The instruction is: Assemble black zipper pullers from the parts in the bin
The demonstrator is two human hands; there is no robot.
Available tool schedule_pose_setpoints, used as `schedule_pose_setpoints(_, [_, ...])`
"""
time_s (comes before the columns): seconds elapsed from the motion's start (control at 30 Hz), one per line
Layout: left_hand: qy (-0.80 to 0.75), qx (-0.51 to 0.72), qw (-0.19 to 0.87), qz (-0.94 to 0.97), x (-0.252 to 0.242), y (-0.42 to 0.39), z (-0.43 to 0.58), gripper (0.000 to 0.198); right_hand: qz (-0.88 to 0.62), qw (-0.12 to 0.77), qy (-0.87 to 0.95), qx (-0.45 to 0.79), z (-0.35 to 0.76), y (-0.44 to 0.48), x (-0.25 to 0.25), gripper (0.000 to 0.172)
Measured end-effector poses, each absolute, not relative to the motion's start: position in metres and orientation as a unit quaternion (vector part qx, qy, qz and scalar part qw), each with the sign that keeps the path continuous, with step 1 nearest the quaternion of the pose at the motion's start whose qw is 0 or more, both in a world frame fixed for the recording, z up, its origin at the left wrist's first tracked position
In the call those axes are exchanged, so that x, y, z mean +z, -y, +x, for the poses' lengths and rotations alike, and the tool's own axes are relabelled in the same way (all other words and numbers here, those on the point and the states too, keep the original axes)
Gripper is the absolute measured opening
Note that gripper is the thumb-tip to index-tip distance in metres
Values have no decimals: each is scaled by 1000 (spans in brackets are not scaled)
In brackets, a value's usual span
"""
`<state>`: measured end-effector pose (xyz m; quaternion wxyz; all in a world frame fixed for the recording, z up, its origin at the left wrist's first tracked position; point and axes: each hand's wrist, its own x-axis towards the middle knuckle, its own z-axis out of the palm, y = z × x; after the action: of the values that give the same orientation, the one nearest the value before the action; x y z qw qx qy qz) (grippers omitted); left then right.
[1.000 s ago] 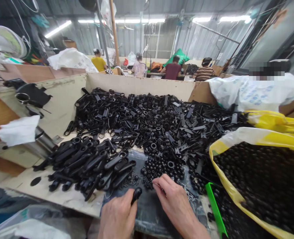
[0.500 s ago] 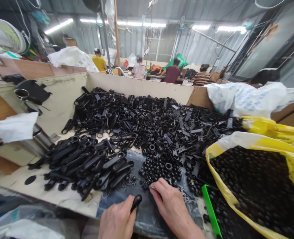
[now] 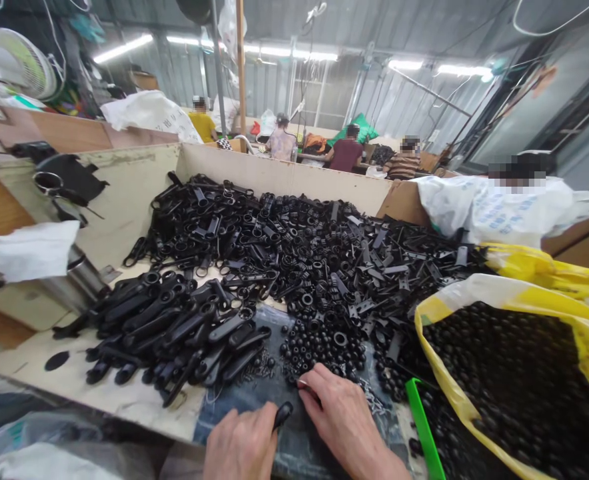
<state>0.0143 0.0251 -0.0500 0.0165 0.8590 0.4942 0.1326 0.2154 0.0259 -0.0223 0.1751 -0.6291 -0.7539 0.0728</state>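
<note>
My left hand (image 3: 242, 440) is closed around a black plastic handle-like part (image 3: 283, 415), whose rounded end sticks out above the thumb. To its right, my right hand (image 3: 343, 417) reaches to the near edge of a pile of round black beads (image 3: 319, 343). Its thumb and forefinger are pinched together at the beads; a small pale glint shows at the fingertips, too small to name. Under both hands lies a dark blue sheet (image 3: 254, 407). Small metal screws (image 3: 372, 398) lie beside my right hand, and more small screws (image 3: 260, 367) lie left of the beads.
Long black handle-shaped parts (image 3: 174, 327) are stacked at the left. A large heap of black plastic pieces (image 3: 294, 233) fills the back of the walled tabletop (image 3: 274, 170). On the right stand a yellow-and-white bag (image 3: 439, 310) of black beads and a green-edged tray (image 3: 423, 423). Several people sit beyond.
My left hand and the black part have shifted slightly right, closer to my right hand. My right hand stays pinched at the beads. The whole view has moved a little.
</note>
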Motion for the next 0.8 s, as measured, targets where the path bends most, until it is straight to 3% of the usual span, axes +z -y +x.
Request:
schedule_pose_setpoints(0.07, [-520, 165, 110, 831, -49, -27, 13, 30, -628, 180, 752, 87, 216, -27, -16, 19])
schedule_pose_setpoints(0.17, [-548, 274, 385, 690, -43, -31, 13, 19, -627, 281, 701, 193, 216, -20, -10, 15])
schedule_pose_setpoints(0.27, [-497, 321, 652, 475, -32, -32, 17, 50, -584, 449, 588, 334, 213, -7, -13, 14])
schedule_pose_setpoints(0.33, [-460, 312, 736, 387, -24, -29, 20, 63, -547, 499, 553, 382, 209, 0, -19, 18])
schedule_pose_setpoints(0.6, [-444, 322, 764, 339, -2, -20, 28, 62, -517, 528, 533, 412, 201, 8, -30, 15])
schedule_pose_setpoints(0.8, [-463, 346, 743, 336, -5, -17, 32, 63, -497, 524, 595, 354, 204, 11, -22, 7])
